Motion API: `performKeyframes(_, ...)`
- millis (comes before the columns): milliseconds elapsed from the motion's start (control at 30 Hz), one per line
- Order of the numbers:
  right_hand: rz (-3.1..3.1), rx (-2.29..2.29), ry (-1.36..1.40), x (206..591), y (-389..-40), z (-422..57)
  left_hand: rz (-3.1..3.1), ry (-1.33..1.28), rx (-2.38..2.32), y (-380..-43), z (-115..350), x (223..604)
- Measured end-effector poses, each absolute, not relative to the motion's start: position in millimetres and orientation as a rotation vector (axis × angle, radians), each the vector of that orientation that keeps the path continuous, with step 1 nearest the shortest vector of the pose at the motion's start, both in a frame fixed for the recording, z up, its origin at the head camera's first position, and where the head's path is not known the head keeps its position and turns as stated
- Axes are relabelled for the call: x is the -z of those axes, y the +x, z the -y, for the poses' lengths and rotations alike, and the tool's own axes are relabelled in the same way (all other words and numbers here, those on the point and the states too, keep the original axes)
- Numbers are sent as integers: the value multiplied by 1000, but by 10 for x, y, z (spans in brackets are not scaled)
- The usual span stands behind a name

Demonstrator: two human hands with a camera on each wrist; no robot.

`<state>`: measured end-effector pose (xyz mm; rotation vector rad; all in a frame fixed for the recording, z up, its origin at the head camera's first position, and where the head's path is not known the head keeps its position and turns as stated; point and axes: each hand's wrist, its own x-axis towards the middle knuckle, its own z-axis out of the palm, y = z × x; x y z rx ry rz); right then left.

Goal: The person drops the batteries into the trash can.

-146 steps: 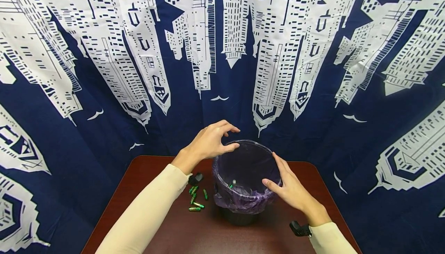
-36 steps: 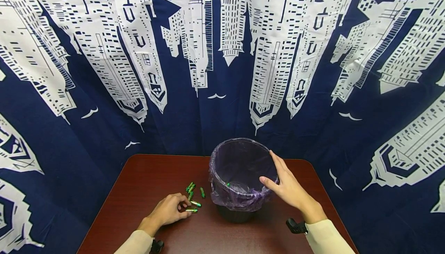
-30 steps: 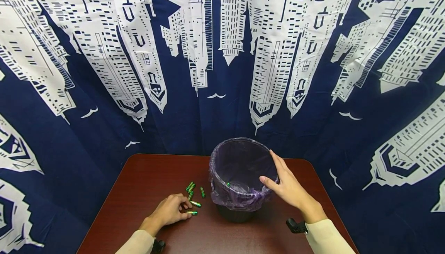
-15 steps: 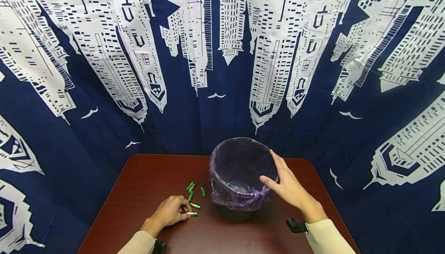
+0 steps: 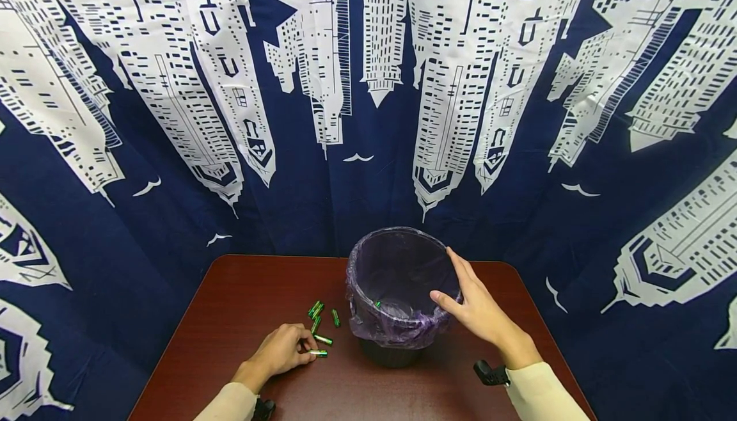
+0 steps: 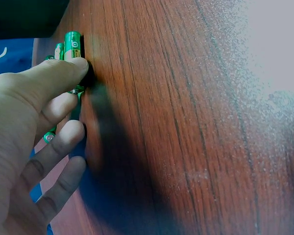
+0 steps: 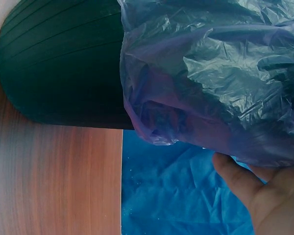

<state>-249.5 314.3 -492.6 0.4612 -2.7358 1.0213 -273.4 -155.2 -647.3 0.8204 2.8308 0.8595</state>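
Observation:
My left hand (image 5: 283, 349) is low over the table, its thumb and index finger pinching the end of a green battery (image 5: 319, 354). In the left wrist view the thumb lies across that battery (image 6: 73, 43), while the other fingers curl loosely behind. Several more green batteries (image 5: 324, 340) lie just beyond the fingertips. My right hand (image 5: 480, 306) rests along the right side of the rim of a dark trash bin (image 5: 391, 356), fingers straight and thumb apart. A purple plastic liner (image 5: 397, 334) is folded over the rim. Inside, a green battery (image 5: 377, 304) shows.
A reddish-brown wooden table (image 5: 253, 293) carries everything. Behind it hangs a navy curtain (image 5: 311, 203) printed with white buildings. Each wrist wears a small black camera, such as the right wrist camera (image 5: 491, 373).
My left hand has come down from above the bin to the batteries on the table. The nearest battery has shifted slightly toward me. The right hand stays at the bin's rim.

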Motion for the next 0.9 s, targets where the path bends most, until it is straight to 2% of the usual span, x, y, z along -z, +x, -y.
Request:
performKeyframes(633, 2736, -1021, 463, 4932, -2488, -3148, -2785, 812, -944, -2733, 1586, 6465)
performKeyframes(900, 2731, -1022, 465, 4923, -2492, -3152, -2823, 858, -1004, -2767, 1582, 6322)
